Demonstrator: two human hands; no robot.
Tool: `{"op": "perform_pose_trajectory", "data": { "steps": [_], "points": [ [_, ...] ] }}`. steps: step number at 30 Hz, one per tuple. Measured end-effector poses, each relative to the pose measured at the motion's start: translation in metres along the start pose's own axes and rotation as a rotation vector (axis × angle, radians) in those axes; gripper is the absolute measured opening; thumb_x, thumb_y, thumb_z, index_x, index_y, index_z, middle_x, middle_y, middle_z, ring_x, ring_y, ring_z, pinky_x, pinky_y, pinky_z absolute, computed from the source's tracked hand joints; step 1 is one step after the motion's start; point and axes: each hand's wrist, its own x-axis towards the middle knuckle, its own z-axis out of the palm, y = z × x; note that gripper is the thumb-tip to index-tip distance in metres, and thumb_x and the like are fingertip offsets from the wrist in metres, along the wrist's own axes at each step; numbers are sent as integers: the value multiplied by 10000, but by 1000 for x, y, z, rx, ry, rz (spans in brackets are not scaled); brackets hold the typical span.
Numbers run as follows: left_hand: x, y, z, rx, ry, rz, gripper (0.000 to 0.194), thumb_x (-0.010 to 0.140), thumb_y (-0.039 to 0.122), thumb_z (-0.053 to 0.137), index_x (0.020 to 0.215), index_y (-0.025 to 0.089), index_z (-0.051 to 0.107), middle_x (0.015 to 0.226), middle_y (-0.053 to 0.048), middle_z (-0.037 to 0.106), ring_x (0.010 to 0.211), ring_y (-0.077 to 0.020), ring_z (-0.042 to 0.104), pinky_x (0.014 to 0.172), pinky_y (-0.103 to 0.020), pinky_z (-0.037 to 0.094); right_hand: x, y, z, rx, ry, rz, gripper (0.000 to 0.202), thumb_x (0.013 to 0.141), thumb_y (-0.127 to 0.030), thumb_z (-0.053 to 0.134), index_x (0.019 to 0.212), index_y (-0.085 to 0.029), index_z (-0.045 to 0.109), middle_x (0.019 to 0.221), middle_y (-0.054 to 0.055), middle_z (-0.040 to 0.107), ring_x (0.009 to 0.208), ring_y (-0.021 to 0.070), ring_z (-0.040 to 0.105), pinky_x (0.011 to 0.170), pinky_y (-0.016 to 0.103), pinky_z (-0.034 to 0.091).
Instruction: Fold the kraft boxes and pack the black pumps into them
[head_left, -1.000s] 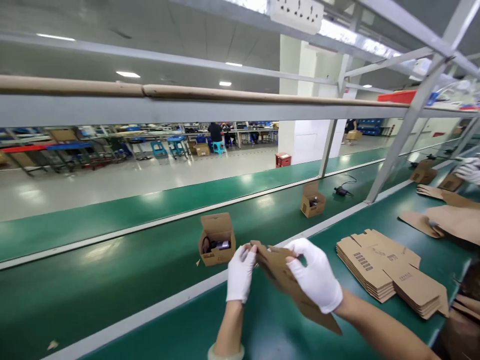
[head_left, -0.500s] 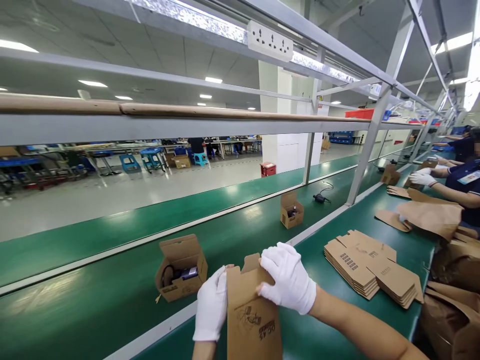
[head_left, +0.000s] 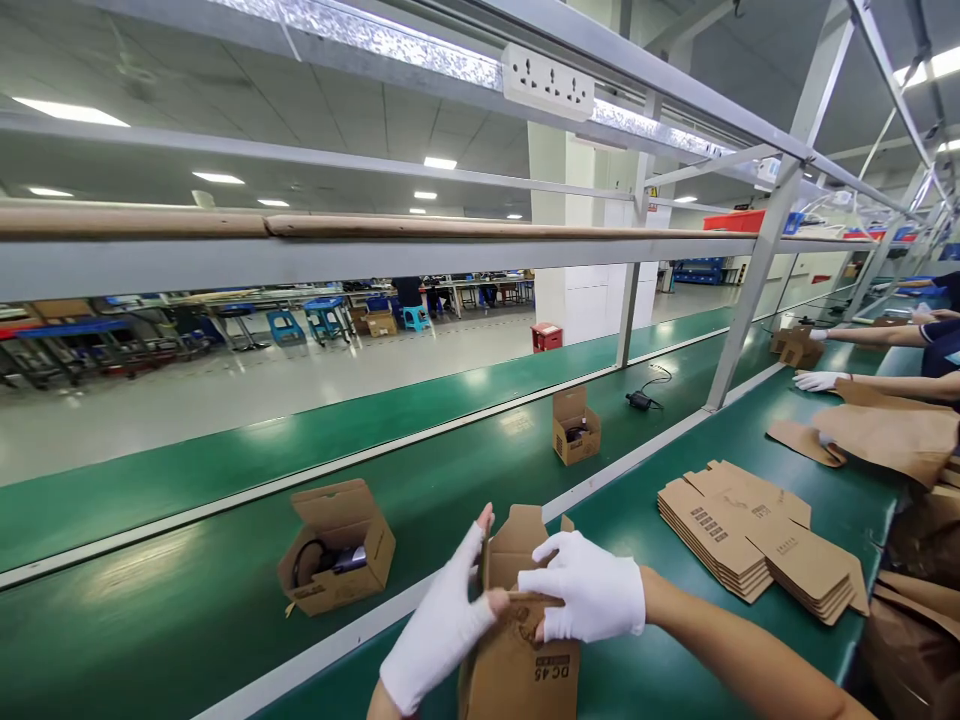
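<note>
The green belt (head_left: 450,440) carries two open boxes, the nearer (head_left: 337,550) and the farther (head_left: 576,430), plus a black adapter (head_left: 640,401); on the bench (head_left: 637,510), a flat carton stack (head_left: 757,540) lies to the right. A part-open carton (head_left: 525,660) stands between the hands at the bench's near side: the left hand (head_left: 442,620) grips its left edge, and the right hand (head_left: 585,588) is on its upper flaps, fingers bent.
</note>
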Motion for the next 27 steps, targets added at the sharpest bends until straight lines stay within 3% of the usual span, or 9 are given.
{"op": "perform_pose_trajectory", "data": {
  "steps": [3, 8, 12, 13, 15, 17, 19, 23, 27],
  "points": [
    [-6, 0, 2, 29, -133, 64, 1060, 663, 623, 700, 1479, 297, 108, 1551, -76, 176, 1385, -295, 277, 1132, -432, 290, -2, 3, -9, -44, 58, -39, 294, 835, -458, 638, 964, -195, 615, 684, 27, 597, 1046, 258, 520, 862, 342, 404],
    [-3, 6, 6, 137, -133, 217, 591, 706, 568, 680, 1184, 249, 543, 1507, -84, 224, 1320, -338, 359, 1094, -437, 338, -7, 6, -20, 97, 328, -121, 209, 923, -314, 444, 909, -211, 626, 756, 22, 637, 811, 182, 569, 952, 393, 378],
    [-7, 16, 8, 163, -19, 265, 393, 732, 511, 664, 967, 216, 554, 1502, -95, 208, 1262, -348, 419, 1013, -455, 408, -12, 22, -18, 476, 773, 261, 300, 927, -297, 389, 1161, -214, 558, 1150, 76, 615, 1076, 206, 539, 1034, 424, 342],
    [-8, 17, 9, 173, -3, 272, 378, 737, 505, 658, 949, 213, 541, 1507, -100, 196, 1262, -350, 418, 1007, -464, 407, -13, 26, -17, 624, 773, 371, 353, 927, -335, 407, 1239, -208, 511, 1218, 87, 583, 1149, 218, 502, 1055, 437, 322],
    [-9, 18, 12, 205, 2, 285, 367, 742, 495, 649, 933, 208, 524, 1517, -117, 165, 1277, -362, 395, 1004, -484, 395, -13, 30, -14, 1015, 590, 472, 444, 929, -437, 424, 1303, -201, 467, 1261, 93, 558, 1208, 234, 465, 1074, 452, 306],
    [-9, 18, 16, 256, -7, 297, 361, 737, 479, 651, 929, 206, 512, 1521, -134, 147, 1305, -376, 352, 1012, -505, 371, -11, 27, -10, 1402, 360, 405, 500, 918, -512, 446, 1297, -188, 481, 1263, 100, 553, 1205, 250, 473, 1046, 446, 348],
    [-10, 19, 21, 329, -9, 295, 337, 725, 428, 666, 917, 210, 497, 1521, -138, 142, 1333, -385, 300, 1021, -525, 345, -9, 22, -7, 1640, 243, 319, 518, 857, -479, 579, 1276, -184, 499, 1251, 97, 559, 1161, 262, 511, 1004, 432, 392],
    [-12, 24, 27, 428, 13, 330, 321, 682, 293, 682, 895, 219, 454, 1490, -132, 191, 1303, -364, 327, 1011, -526, 345, -6, 22, 0, 1701, 221, 336, 624, 653, -261, 768, 1221, -175, 523, 1186, 86, 603, 1075, 276, 566, 950, 422, 428],
    [-14, 28, 26, 328, 33, 440, 378, 669, 259, 674, 942, 231, 413, 1287, -111, 402, 1148, -285, 456, 953, -447, 404, -6, 42, -9, 1682, 160, 217, 576, 673, -295, 724, 1206, -167, 548, 1243, 95, 575, 1179, 270, 501, 1025, 414, 360]
  ]
}}
